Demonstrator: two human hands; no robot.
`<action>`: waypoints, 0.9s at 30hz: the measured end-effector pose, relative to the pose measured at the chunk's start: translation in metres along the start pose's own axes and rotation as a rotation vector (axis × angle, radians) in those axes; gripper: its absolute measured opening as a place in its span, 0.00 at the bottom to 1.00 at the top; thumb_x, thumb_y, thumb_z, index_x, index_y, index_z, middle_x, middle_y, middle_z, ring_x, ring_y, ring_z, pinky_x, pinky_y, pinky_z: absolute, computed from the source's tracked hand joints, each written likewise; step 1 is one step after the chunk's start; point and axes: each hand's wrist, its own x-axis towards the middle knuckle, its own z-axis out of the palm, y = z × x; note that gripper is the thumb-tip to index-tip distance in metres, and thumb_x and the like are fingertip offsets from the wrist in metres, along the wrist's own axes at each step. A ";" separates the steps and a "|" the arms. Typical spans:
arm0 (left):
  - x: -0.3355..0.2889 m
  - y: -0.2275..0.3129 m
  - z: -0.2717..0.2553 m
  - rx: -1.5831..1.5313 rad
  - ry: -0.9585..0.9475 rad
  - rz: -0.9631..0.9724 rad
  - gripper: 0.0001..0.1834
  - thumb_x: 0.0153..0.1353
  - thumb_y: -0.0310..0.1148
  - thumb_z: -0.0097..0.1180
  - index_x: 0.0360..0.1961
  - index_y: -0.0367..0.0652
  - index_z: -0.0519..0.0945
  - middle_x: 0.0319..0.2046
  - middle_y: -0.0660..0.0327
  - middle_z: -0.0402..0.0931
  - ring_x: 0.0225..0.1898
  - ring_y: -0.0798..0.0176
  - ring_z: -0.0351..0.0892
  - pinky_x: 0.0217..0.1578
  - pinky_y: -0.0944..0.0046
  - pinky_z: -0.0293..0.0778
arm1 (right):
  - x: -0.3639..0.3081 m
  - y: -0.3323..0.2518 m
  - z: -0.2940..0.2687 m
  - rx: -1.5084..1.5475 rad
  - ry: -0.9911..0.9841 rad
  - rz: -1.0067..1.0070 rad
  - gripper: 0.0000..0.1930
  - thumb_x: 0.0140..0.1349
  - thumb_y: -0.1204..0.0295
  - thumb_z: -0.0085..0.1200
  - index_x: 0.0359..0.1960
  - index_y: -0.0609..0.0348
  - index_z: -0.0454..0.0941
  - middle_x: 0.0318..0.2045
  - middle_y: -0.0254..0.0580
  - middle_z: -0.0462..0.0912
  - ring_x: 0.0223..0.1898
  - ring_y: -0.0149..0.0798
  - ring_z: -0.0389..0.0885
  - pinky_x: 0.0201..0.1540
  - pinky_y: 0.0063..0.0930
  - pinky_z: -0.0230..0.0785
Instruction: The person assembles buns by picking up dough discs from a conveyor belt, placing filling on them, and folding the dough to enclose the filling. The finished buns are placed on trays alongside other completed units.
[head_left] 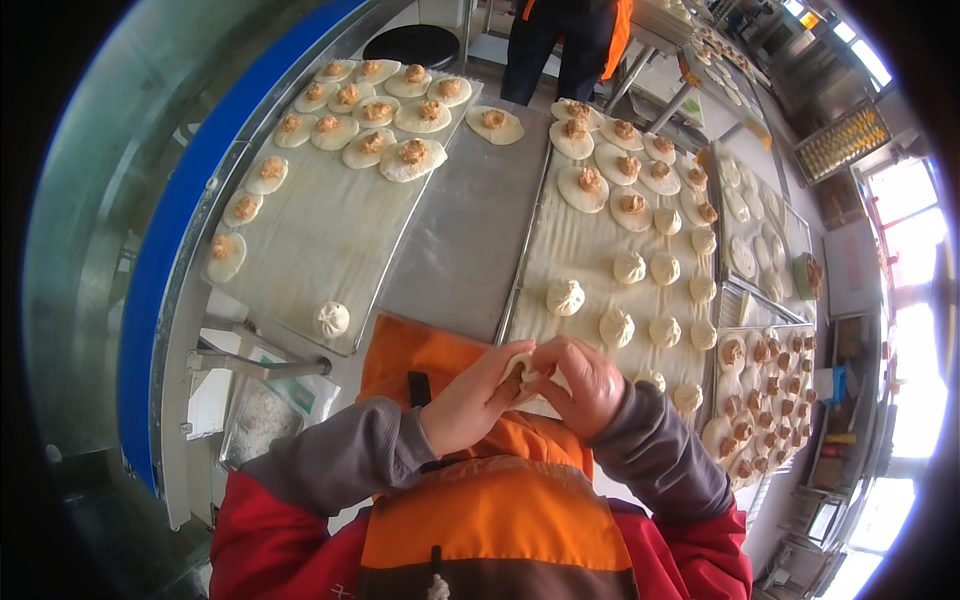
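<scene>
Close to my apron, both hands are around a partly gathered bun (517, 388). My left hand (468, 402) cups the dough from the side, fingers curled against it. My right hand (578, 384) pinches its edge between thumb and fingers. The filling inside is mostly hidden by my fingers. Just beyond, the middle tray (535, 255) holds several pleated buns (617, 327) in its nearer part and flat dough rounds topped with filling (583, 188) in its farther part. A single pleated bun (331, 320) sits at the near end of the left tray (318, 225).
Filled dough rounds (372, 148) cover the left tray's far end and left edge. One filled round (494, 125) lies on the metal table (450, 220) between trays. More filled dough (765, 400) stands at right. A blue-edged frame (180, 235) runs along the left. Another person (560, 45) stands beyond.
</scene>
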 end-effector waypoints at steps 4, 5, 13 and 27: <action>0.001 -0.001 -0.006 0.246 0.073 0.001 0.22 0.66 0.23 0.49 0.61 0.37 0.64 0.51 0.43 0.71 0.51 0.43 0.73 0.54 0.56 0.69 | 0.004 -0.005 -0.003 -0.103 -0.043 -0.083 0.10 0.50 0.78 0.61 0.35 0.61 0.76 0.29 0.44 0.78 0.31 0.48 0.79 0.34 0.38 0.72; 0.002 -0.001 -0.009 0.310 0.035 0.092 0.22 0.66 0.23 0.49 0.61 0.37 0.64 0.50 0.45 0.71 0.51 0.45 0.74 0.54 0.57 0.69 | 0.006 -0.004 -0.002 -0.146 -0.060 -0.109 0.10 0.50 0.78 0.60 0.35 0.61 0.76 0.29 0.44 0.78 0.31 0.48 0.79 0.34 0.38 0.73; 0.003 0.008 -0.010 -0.258 0.100 -0.128 0.19 0.71 0.24 0.43 0.62 0.36 0.64 0.51 0.58 0.71 0.53 0.70 0.73 0.52 0.68 0.70 | 0.008 0.005 0.008 -0.098 0.041 0.044 0.08 0.54 0.74 0.56 0.37 0.60 0.76 0.29 0.43 0.75 0.31 0.48 0.77 0.35 0.37 0.72; 0.005 0.014 -0.015 -0.323 -0.006 -0.033 0.15 0.72 0.33 0.43 0.56 0.41 0.69 0.47 0.60 0.72 0.48 0.65 0.74 0.47 0.63 0.73 | 0.021 0.000 0.003 -0.099 -0.010 -0.069 0.10 0.48 0.76 0.54 0.35 0.57 0.77 0.30 0.39 0.77 0.33 0.43 0.78 0.35 0.36 0.72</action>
